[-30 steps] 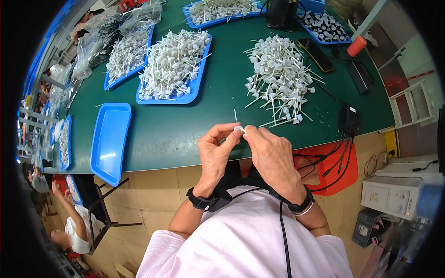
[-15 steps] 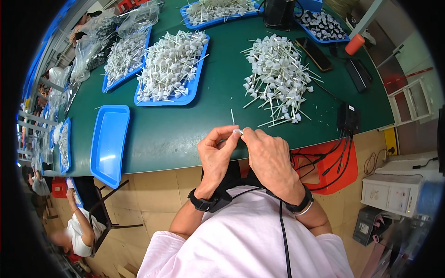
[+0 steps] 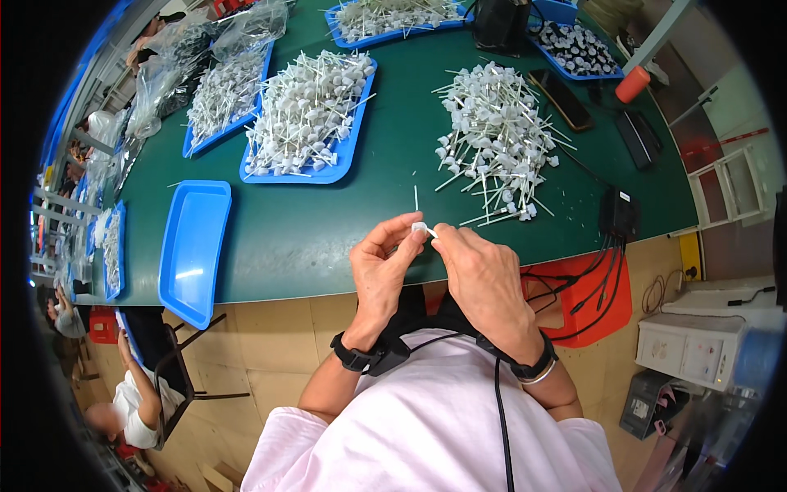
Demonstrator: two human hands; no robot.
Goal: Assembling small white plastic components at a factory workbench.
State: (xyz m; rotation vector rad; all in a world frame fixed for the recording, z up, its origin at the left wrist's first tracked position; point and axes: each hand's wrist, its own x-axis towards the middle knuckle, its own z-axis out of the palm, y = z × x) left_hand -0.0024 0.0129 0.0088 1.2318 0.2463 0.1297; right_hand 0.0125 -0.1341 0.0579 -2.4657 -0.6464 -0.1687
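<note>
My left hand (image 3: pixel 379 271) pinches a small white plastic piece (image 3: pixel 419 227) between thumb and fingertips, just over the table's front edge. A thin pale stem (image 3: pixel 416 198) sticks up beyond those fingertips. Close beside it, my right hand (image 3: pixel 485 275) has its thumb and forefinger closed at a short white end (image 3: pixel 432 233) that points toward the piece; whether the two are joined I cannot tell. Ahead and to the right lies a loose heap of similar white stemmed pieces (image 3: pixel 496 135) on the green table (image 3: pixel 393 131).
An empty blue tray (image 3: pixel 194 254) overhangs the front edge at left. A blue tray (image 3: pixel 348 164) heaped with white stemmed pieces stands behind it. A phone (image 3: pixel 561 100), a black cable box (image 3: pixel 618 215) and a red stool (image 3: pixel 602 307) are at right. Another person (image 3: pixel 139 402) sits at far left.
My right hand has shifted slightly right, away from the left fingertips, so more of the white piece shows. My left hand still pinches it.
</note>
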